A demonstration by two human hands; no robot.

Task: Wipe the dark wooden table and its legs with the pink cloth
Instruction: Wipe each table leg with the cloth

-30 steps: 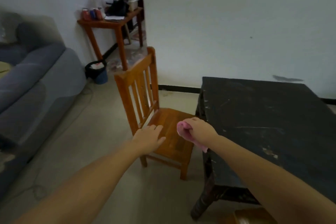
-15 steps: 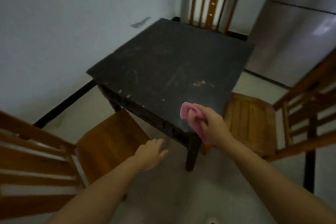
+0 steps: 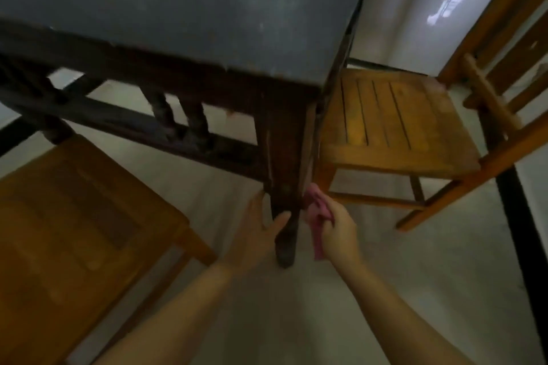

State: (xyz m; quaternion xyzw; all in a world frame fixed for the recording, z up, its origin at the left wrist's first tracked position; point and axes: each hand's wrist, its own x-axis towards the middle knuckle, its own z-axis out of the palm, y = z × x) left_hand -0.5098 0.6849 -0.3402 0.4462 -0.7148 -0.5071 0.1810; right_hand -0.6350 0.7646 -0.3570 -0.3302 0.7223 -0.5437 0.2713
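Observation:
The dark wooden table [image 3: 207, 9] fills the top of the view, seen from low down at its near corner. Its corner leg [image 3: 286, 163] runs down to the floor between my two hands. My left hand [image 3: 258, 234] wraps the lower leg from the left, thumb across its front. My right hand [image 3: 338, 231] holds the crumpled pink cloth [image 3: 315, 213] and presses it against the leg's right side, low down. A strip of cloth hangs below my fist.
An orange wooden chair [image 3: 394, 124] stands just right of the leg, its seat tucked near the table corner. Another wooden chair seat [image 3: 74, 216] sits at the lower left. A dark carved rail [image 3: 133, 124] joins the table legs. Pale floor lies below.
The view has dropped from above the tabletop to the corner leg. My left hand has gone from hanging open to gripping the leg. My right hand has brought the cloth down against it.

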